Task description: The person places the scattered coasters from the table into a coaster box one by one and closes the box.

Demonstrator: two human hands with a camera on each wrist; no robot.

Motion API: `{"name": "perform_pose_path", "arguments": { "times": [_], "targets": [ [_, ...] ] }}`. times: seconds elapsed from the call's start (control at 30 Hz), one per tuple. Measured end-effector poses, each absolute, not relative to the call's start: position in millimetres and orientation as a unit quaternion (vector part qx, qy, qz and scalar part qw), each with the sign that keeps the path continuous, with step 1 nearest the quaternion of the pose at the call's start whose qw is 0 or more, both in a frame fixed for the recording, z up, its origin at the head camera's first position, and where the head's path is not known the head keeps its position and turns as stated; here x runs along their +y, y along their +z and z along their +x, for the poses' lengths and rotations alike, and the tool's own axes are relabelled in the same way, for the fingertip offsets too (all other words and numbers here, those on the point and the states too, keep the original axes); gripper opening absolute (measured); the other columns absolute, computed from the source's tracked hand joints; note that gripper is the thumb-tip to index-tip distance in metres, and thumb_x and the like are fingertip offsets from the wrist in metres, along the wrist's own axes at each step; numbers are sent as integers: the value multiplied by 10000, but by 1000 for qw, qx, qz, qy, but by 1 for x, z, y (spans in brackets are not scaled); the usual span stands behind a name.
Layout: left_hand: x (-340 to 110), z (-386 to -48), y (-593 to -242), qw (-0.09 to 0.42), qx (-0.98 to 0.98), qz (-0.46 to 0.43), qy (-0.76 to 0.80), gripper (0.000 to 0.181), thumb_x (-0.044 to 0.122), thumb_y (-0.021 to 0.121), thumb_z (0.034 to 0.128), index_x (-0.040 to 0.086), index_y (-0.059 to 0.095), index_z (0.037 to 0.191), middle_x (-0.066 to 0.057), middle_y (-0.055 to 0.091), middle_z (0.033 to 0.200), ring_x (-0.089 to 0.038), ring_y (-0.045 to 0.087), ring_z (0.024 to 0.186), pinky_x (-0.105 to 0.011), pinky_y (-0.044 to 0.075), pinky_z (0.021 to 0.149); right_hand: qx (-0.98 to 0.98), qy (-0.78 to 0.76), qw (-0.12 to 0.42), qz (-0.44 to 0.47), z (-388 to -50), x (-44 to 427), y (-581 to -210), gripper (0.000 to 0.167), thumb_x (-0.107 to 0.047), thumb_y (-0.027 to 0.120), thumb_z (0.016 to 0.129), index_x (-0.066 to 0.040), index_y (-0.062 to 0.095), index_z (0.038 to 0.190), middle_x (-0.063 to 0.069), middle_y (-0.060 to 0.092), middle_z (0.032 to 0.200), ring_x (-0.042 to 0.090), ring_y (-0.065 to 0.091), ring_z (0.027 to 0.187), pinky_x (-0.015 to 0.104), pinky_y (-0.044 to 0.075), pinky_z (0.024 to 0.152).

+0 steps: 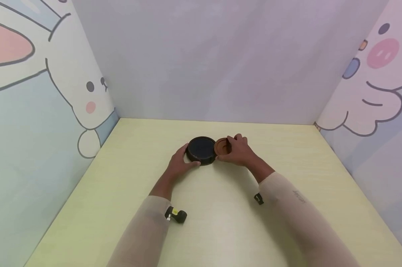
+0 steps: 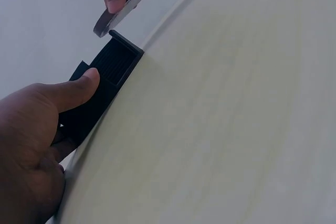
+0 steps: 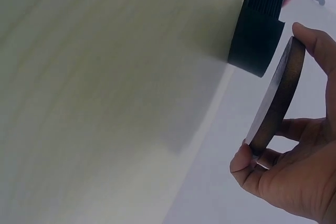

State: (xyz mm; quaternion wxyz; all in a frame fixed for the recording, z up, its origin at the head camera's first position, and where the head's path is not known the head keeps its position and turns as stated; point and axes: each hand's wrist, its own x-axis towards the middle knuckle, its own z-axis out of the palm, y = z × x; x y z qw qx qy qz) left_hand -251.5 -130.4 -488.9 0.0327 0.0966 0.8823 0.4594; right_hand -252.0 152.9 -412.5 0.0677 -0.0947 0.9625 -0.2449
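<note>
My left hand [image 1: 180, 162] grips a black round coaster holder [image 1: 201, 150] by its left side, with the thumb [image 2: 90, 76] along the near rim. Its side wall has a ribbed, recessed section [image 2: 116, 59] in the left wrist view. To the right of it, my right hand [image 1: 237, 150] holds a brown round coaster [image 1: 222, 147] by the edge, tilted and raised off the table. A pale underside [image 3: 270, 95] shows on the coaster in the right wrist view. Coaster and holder are close together; in both wrist views a small gap separates them.
The light wood-grain table [image 1: 207, 230] runs back to a pale wall [image 1: 214, 63]. Side panels with a cartoon rabbit [image 1: 84, 89] and a pink-nosed figure [image 1: 382, 53] stand left and right. Both wrists wear small black camera mounts [image 1: 177, 215].
</note>
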Motion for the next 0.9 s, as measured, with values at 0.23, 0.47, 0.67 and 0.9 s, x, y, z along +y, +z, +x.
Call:
{"name": "perform_pose_path", "arguments": {
  "times": [0.23, 0.47, 0.67, 0.9],
  "targets": [
    [-131, -254, -490, 38, 883, 95, 457, 1034, 414, 866, 940, 85, 289, 1733, -168, 362, 1777, -386, 309, 1673, -573, 285, 1378, 962, -243, 78, -102, -258, 123, -410, 1070, -628, 796, 879, -93, 368, 1702, 234, 388, 1580, 415, 390, 1399, 597, 534, 1111],
    [-132, -254, -491, 34, 884, 100, 456, 1039, 413, 872, 933, 61, 299, 1725, -181, 382, 1766, -399, 317, 1667, -591, 288, 1372, 969, -209, 70, -113, -259, 93, -406, 1066, -633, 793, 899, -70, 367, 1698, 233, 386, 1607, 414, 386, 1430, 558, 562, 1114],
    [-132, -254, -491, 25, 884, 105, 455, 1035, 415, 878, 929, 65, 311, 1722, -171, 398, 1759, -393, 329, 1663, -593, 296, 1369, 972, -194, 64, -117, -264, 73, -405, 1039, -641, 785, 909, -54, 400, 1675, 209, 424, 1564, 384, 400, 1395, 512, 580, 1086],
    [-131, -254, -491, 27, 882, 106, 458, 1025, 402, 876, 936, 62, 311, 1720, -169, 392, 1762, -380, 317, 1671, -586, 285, 1376, 973, -180, 60, -129, -266, 59, -405, 969, -599, 799, 902, -28, 471, 1613, 208, 484, 1503, 379, 439, 1355, 489, 599, 1066]
  ]
}}
